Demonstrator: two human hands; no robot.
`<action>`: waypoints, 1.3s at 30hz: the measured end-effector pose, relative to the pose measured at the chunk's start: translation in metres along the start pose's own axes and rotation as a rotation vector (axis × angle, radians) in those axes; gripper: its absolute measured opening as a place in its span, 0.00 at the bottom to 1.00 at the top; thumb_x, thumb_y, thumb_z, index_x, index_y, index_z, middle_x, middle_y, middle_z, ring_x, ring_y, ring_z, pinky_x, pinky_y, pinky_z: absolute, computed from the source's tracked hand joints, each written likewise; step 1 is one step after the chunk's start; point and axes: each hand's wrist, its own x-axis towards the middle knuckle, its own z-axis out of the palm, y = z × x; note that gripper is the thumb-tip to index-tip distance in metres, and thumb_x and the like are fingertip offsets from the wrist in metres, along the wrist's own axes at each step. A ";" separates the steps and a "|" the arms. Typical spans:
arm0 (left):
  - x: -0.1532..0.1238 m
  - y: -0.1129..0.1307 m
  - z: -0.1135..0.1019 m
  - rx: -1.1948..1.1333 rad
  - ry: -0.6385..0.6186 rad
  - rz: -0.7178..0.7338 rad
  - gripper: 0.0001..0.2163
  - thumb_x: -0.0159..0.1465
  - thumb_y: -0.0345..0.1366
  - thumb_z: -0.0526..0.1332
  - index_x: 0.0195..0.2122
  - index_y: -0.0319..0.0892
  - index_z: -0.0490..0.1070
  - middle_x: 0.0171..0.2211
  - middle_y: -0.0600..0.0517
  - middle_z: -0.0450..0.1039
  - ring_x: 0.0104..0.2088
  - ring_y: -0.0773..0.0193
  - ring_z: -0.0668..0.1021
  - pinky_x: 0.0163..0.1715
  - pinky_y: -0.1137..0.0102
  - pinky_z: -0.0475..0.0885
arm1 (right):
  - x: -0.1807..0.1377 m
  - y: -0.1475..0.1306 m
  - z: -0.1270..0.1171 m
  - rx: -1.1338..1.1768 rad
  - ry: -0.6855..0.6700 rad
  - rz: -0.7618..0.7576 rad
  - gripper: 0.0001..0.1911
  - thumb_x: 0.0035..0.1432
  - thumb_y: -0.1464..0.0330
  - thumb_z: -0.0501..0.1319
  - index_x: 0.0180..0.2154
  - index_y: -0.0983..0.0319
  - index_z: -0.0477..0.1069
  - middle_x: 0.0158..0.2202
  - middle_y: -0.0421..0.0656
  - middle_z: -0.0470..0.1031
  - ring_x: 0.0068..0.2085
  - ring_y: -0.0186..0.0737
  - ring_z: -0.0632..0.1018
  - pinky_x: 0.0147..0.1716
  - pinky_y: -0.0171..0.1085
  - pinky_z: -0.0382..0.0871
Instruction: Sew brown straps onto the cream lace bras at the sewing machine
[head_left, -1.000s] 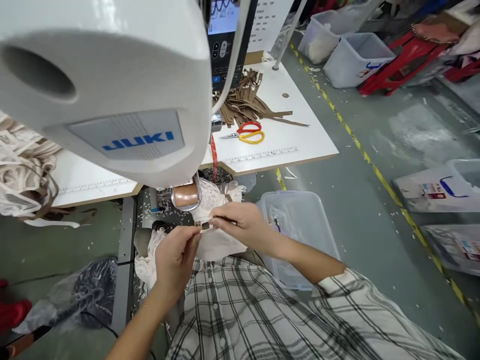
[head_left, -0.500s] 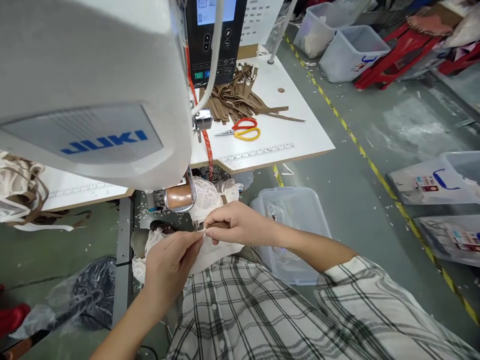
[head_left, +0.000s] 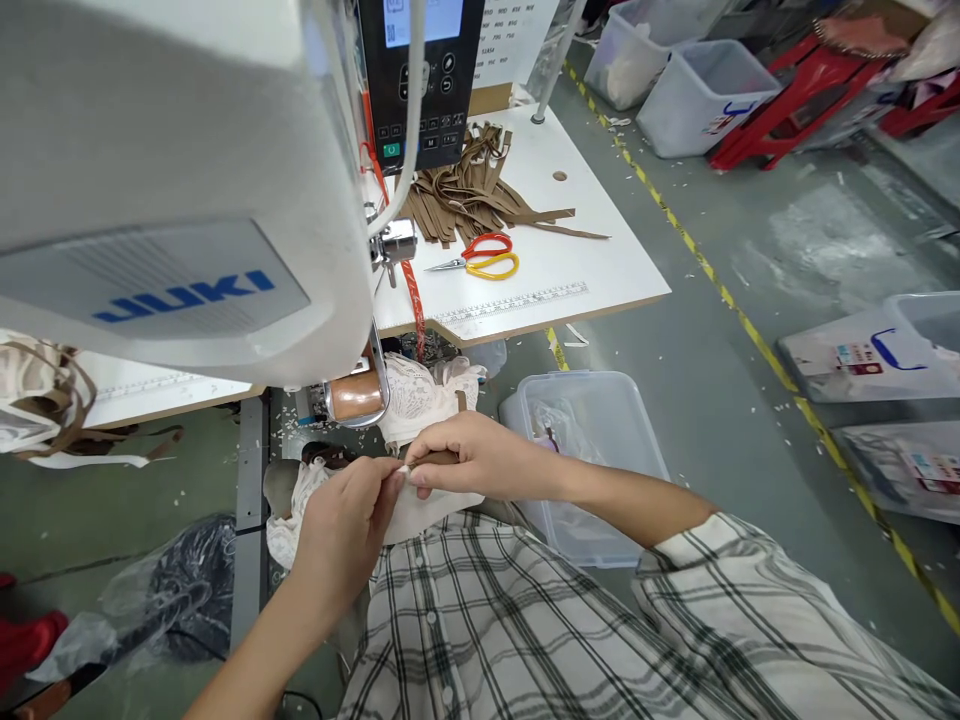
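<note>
In front of my lap my two hands meet, fingertips almost touching. My right hand (head_left: pixel 480 456) is closed on a brown fabric strap (head_left: pixel 442 458), part of which shows between thumb and curled fingers. Thumb and forefinger of my left hand (head_left: pixel 345 520) pinch a small white fabric end at the strap's tip; whether it belongs to the strap or the garment I cannot tell. A white lace bra (head_left: pixel 412 395) lies just beyond the hands, with more white fabric (head_left: pixel 289 535) left of and beneath them.
A JUKI sewing machine (head_left: pixel 225 290) looms at the upper left. The white table (head_left: pixel 592 220) bears red-and-yellow scissors (head_left: pixel 491 262), a pile of brown straps (head_left: pixel 457 195) and a control panel (head_left: pixel 427 110). A clear plastic bin (head_left: pixel 622 440) stands on the floor at my right.
My hands keep nearly the same pinch at the strap's tip, with a slight shift of the fingers. The camera view has moved a little; the machine appears slightly further left.
</note>
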 end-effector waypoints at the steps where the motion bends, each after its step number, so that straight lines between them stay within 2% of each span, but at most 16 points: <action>1: 0.000 0.001 0.002 0.005 0.021 -0.012 0.10 0.71 0.35 0.52 0.38 0.41 0.71 0.28 0.53 0.75 0.27 0.66 0.76 0.24 0.74 0.65 | -0.001 0.002 0.003 -0.014 0.043 -0.018 0.08 0.63 0.65 0.60 0.37 0.61 0.77 0.29 0.36 0.79 0.25 0.28 0.69 0.25 0.29 0.59; 4: -0.001 0.005 0.009 0.024 0.106 -0.062 0.10 0.71 0.35 0.51 0.36 0.41 0.70 0.27 0.53 0.73 0.26 0.67 0.75 0.24 0.73 0.64 | -0.003 0.005 0.012 -0.157 0.208 -0.134 0.07 0.63 0.65 0.61 0.37 0.61 0.77 0.29 0.38 0.76 0.32 0.31 0.73 0.32 0.30 0.62; 7: 0.001 0.010 0.014 0.025 0.172 -0.120 0.10 0.71 0.34 0.51 0.36 0.41 0.70 0.26 0.54 0.73 0.25 0.67 0.74 0.25 0.73 0.64 | -0.001 0.003 0.015 -0.339 0.336 -0.260 0.08 0.63 0.68 0.59 0.35 0.62 0.75 0.29 0.39 0.73 0.33 0.32 0.72 0.33 0.32 0.61; 9: 0.004 0.010 0.013 0.014 0.188 -0.159 0.09 0.71 0.34 0.52 0.37 0.43 0.71 0.28 0.55 0.75 0.26 0.68 0.76 0.25 0.74 0.65 | 0.007 -0.003 0.010 -0.432 0.354 -0.309 0.08 0.62 0.69 0.58 0.33 0.63 0.74 0.27 0.39 0.71 0.31 0.32 0.70 0.32 0.32 0.59; 11: 0.007 0.005 0.008 0.068 0.239 -0.184 0.07 0.70 0.35 0.54 0.41 0.44 0.72 0.29 0.55 0.77 0.26 0.69 0.77 0.25 0.75 0.65 | 0.020 -0.011 0.000 -0.485 0.316 -0.328 0.07 0.61 0.71 0.58 0.31 0.63 0.73 0.27 0.38 0.71 0.31 0.32 0.69 0.31 0.32 0.57; 13: 0.009 -0.008 0.002 0.203 0.334 -0.112 0.07 0.68 0.35 0.58 0.45 0.44 0.72 0.29 0.56 0.77 0.26 0.69 0.77 0.25 0.74 0.64 | 0.036 -0.019 -0.012 -0.519 0.259 -0.320 0.07 0.60 0.71 0.58 0.30 0.63 0.72 0.28 0.38 0.71 0.31 0.31 0.69 0.31 0.32 0.56; 16: 0.011 -0.031 -0.009 0.422 0.413 0.161 0.13 0.65 0.28 0.60 0.50 0.45 0.71 0.28 0.55 0.77 0.26 0.68 0.75 0.27 0.73 0.63 | 0.056 -0.030 -0.026 -0.584 0.212 -0.300 0.08 0.59 0.71 0.57 0.27 0.63 0.68 0.26 0.37 0.69 0.29 0.30 0.66 0.29 0.33 0.52; 18: 0.013 -0.045 -0.015 0.512 0.375 0.302 0.17 0.64 0.25 0.59 0.54 0.45 0.70 0.30 0.54 0.77 0.27 0.68 0.75 0.29 0.72 0.63 | 0.062 -0.034 -0.029 -0.618 0.198 -0.291 0.10 0.58 0.71 0.57 0.24 0.63 0.65 0.25 0.37 0.67 0.27 0.30 0.64 0.28 0.34 0.50; 22: 0.015 -0.060 -0.022 0.603 0.298 0.406 0.22 0.63 0.25 0.60 0.59 0.43 0.65 0.30 0.53 0.77 0.27 0.66 0.73 0.29 0.69 0.62 | 0.064 -0.041 -0.029 -0.662 0.195 -0.268 0.12 0.59 0.71 0.56 0.23 0.64 0.63 0.23 0.37 0.66 0.25 0.29 0.60 0.27 0.35 0.48; 27: 0.017 -0.050 -0.024 0.680 0.249 0.363 0.19 0.65 0.27 0.57 0.57 0.42 0.66 0.21 0.57 0.67 0.21 0.65 0.67 0.22 0.68 0.54 | 0.061 -0.040 -0.027 -0.689 0.203 -0.227 0.12 0.62 0.68 0.57 0.25 0.64 0.67 0.25 0.38 0.69 0.25 0.30 0.64 0.26 0.35 0.51; 29: 0.018 -0.038 -0.025 0.711 0.217 0.288 0.16 0.66 0.28 0.55 0.55 0.41 0.68 0.19 0.57 0.64 0.20 0.65 0.65 0.20 0.67 0.49 | 0.058 -0.032 -0.022 -0.729 0.278 -0.279 0.10 0.64 0.67 0.56 0.32 0.63 0.72 0.31 0.41 0.73 0.31 0.33 0.70 0.30 0.35 0.58; 31: 0.020 -0.025 -0.026 0.716 0.176 0.205 0.15 0.66 0.29 0.53 0.53 0.39 0.70 0.20 0.56 0.64 0.20 0.65 0.67 0.19 0.66 0.47 | 0.053 -0.020 -0.015 -0.793 0.418 -0.397 0.10 0.65 0.66 0.56 0.42 0.62 0.74 0.41 0.46 0.74 0.43 0.40 0.73 0.41 0.39 0.66; 33: 0.020 -0.019 -0.029 0.710 0.149 0.143 0.14 0.67 0.30 0.52 0.51 0.39 0.71 0.20 0.56 0.65 0.20 0.65 0.68 0.19 0.66 0.46 | 0.049 -0.008 -0.007 -0.836 0.564 -0.515 0.12 0.64 0.66 0.58 0.47 0.59 0.74 0.49 0.49 0.70 0.54 0.46 0.69 0.53 0.46 0.64; 34: 0.021 -0.019 -0.031 0.708 0.143 0.133 0.14 0.67 0.30 0.52 0.51 0.39 0.71 0.20 0.56 0.65 0.20 0.65 0.68 0.18 0.66 0.46 | 0.048 -0.003 -0.003 -0.841 0.627 -0.549 0.12 0.63 0.67 0.59 0.48 0.58 0.75 0.51 0.49 0.69 0.56 0.47 0.68 0.55 0.48 0.63; 37: 0.023 -0.034 -0.038 0.716 0.101 0.249 0.16 0.67 0.29 0.52 0.53 0.41 0.70 0.19 0.57 0.64 0.19 0.65 0.67 0.19 0.67 0.48 | 0.046 0.006 0.004 -0.810 0.719 -0.555 0.11 0.62 0.70 0.60 0.45 0.55 0.76 0.43 0.46 0.71 0.49 0.43 0.71 0.53 0.47 0.66; 39: 0.025 -0.048 -0.042 0.738 0.051 0.395 0.18 0.66 0.26 0.53 0.55 0.42 0.69 0.19 0.57 0.63 0.19 0.65 0.66 0.20 0.66 0.50 | 0.047 0.010 0.008 -0.739 0.687 -0.516 0.11 0.63 0.70 0.58 0.45 0.56 0.76 0.38 0.43 0.72 0.43 0.40 0.73 0.47 0.43 0.70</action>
